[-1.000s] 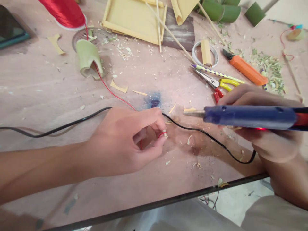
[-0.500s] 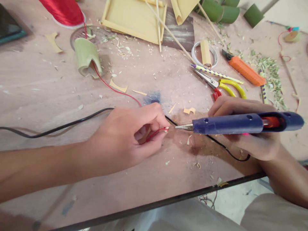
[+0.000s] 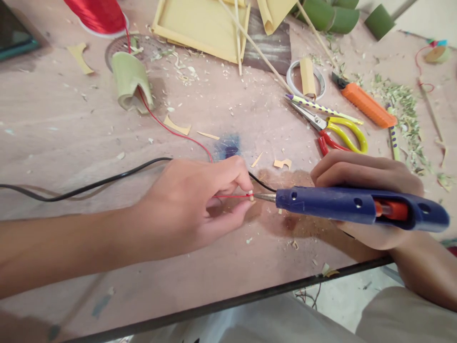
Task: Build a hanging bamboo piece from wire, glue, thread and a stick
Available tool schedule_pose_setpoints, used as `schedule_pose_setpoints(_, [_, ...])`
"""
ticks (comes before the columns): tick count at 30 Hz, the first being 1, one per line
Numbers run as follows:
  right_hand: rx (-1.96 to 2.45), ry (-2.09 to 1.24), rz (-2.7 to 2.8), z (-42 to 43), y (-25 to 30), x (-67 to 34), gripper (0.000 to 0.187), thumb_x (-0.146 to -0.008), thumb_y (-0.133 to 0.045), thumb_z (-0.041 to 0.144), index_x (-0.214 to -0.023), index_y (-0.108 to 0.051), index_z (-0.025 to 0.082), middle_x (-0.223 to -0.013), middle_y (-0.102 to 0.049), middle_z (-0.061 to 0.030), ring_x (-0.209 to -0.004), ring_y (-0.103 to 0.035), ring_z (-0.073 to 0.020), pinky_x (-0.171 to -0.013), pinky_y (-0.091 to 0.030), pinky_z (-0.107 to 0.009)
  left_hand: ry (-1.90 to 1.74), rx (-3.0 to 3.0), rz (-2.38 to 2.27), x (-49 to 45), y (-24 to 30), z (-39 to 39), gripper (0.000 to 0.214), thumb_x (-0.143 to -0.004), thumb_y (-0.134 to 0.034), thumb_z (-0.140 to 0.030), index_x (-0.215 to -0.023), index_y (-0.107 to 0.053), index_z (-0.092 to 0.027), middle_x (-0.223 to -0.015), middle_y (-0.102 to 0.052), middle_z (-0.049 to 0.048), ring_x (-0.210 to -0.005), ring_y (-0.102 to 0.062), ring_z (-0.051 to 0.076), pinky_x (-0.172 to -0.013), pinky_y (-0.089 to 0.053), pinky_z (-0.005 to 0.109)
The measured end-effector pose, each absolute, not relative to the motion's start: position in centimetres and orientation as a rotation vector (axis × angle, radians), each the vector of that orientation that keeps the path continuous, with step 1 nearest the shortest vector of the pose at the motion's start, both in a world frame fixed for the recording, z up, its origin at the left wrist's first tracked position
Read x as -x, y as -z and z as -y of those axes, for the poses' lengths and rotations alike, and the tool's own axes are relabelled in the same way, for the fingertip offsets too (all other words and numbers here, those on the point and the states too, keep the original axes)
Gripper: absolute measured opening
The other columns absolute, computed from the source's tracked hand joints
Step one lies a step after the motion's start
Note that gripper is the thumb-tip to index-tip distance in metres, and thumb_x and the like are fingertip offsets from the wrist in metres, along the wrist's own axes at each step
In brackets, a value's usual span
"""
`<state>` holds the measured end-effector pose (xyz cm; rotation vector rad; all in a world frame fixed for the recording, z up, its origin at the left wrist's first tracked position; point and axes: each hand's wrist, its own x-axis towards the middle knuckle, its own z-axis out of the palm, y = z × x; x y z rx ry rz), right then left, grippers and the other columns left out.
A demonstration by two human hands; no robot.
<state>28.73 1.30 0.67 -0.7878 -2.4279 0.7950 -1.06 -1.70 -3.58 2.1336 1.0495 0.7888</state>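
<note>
Blue glue gun (image 3: pixel 323 204) noted above the near side of the worktable (image 3: pixel 67 128), nozzle pointed at the left hand. Its long axis is laid almost level across the view, the rear end slightly nearer the table's near edge; a red part (image 3: pixel 394 209) is seen through a slot toward the rear. The metal nozzle (image 3: pixel 264 196) is brought up to a small pale peg (image 3: pixel 251 195); whether contact is made cannot be told.

The peg is pinched by the left hand (image 3: pixel 193 195) between thumb and index finger, tips drawn close, a rounded gap left behind them. Red cord (image 3: pixel 193 139) is stretched through that gap to the peg. The gun is gripped by the right hand (image 3: pixel 364 172), fingers curled round it; its underside is hidden.

Black cable (image 3: pixel 107 182) is passed behind the left hand. Farther out, the cord is threaded by a notched bamboo piece (image 3: pixel 131 78), near a red spool (image 3: pixel 98 16). Beyond the right hand are found scissors (image 3: pixel 321 125), an orange cutter (image 3: pixel 369 105) and a white tape ring (image 3: pixel 323 85). Shavings are scattered throughout.
</note>
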Motion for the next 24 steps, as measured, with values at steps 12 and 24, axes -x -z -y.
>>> schedule_pose_setpoints(12, [0.805, -0.828, 2.475, -1.10, -0.91, -28.70, 0.018, -0.099, -0.070, 0.033, -0.091, -0.062, 0.020, -0.084, -0.065, -0.0037, -0.067, -0.060, -0.0118, -0.057, -0.049, -0.026, -0.782, -2.165, -1.031, 0.92, 3.67, 1.50, 0.006, -0.091, -0.068, -0.023, -0.090, -0.063, -0.026, -0.055, -0.058, -0.0116, -0.040, -0.047, 0.006, -0.042, -0.032, 0.025])
schedule_pose_setpoints(24, [0.857, -0.854, 2.450, -0.89, -0.86, -28.56, 0.037, -0.107, -0.064, 0.053, -0.092, -0.061, 0.019, -0.083, -0.064, -0.0035, -0.067, -0.059, -0.0108, -0.057, -0.048, -0.026, -0.733, -2.206, -1.055, 1.12, 3.64, 1.74, 0.008, -0.093, -0.068, -0.021, -0.091, -0.062, -0.025, -0.058, -0.059, -0.0113, -0.046, -0.050, 0.008, -0.049, -0.032, 0.026])
